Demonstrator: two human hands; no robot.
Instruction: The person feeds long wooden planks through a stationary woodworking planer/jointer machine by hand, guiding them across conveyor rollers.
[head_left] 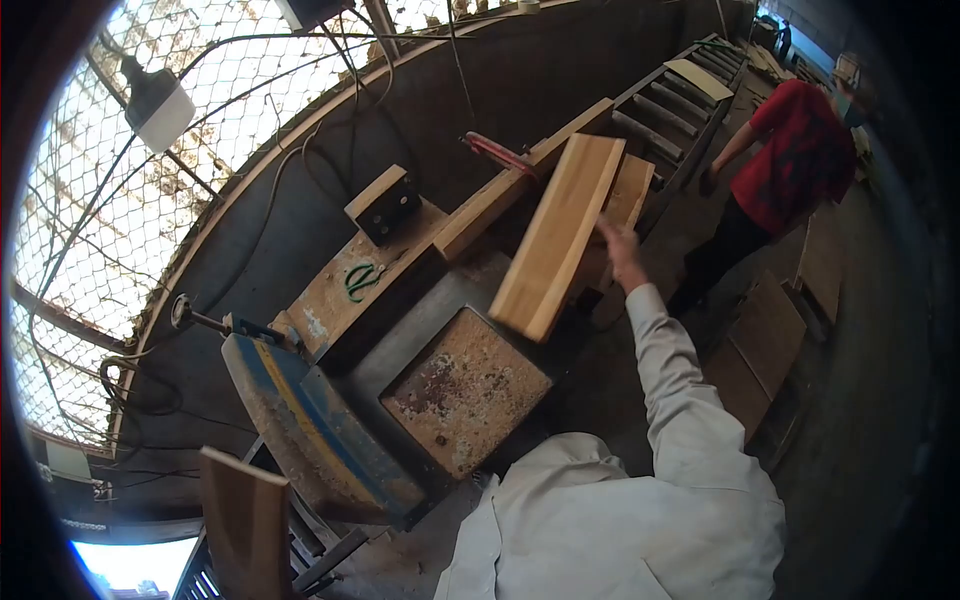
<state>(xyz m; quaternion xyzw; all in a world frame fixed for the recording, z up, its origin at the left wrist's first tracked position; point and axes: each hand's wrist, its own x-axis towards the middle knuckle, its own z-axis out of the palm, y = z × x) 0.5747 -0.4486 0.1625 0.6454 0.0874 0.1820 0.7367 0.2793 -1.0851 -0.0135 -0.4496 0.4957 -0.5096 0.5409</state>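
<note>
My right hand [622, 255], at the end of a white sleeve [668, 360], reaches forward to the long edge of a pale wooden board [562, 235]. Its fingers are stretched out and slightly blurred, with the fingertips right at the board's edge. The board lies slanted beyond the metal machine table [408, 350], close to a long wooden fence [480, 210]. A shorter piece of wood [630, 188] shows behind the board. My left hand is out of sight; white cloth [600, 530] fills the bottom of the view.
A red clamp [497, 153] sits on the fence. Left of the table stands a blue and yellow machine housing [300, 415]. A person in a red shirt [795, 140] stands at the right, near a roller conveyor [668, 110] and stacked boards [758, 340]. Cables hang along the mesh window [90, 210].
</note>
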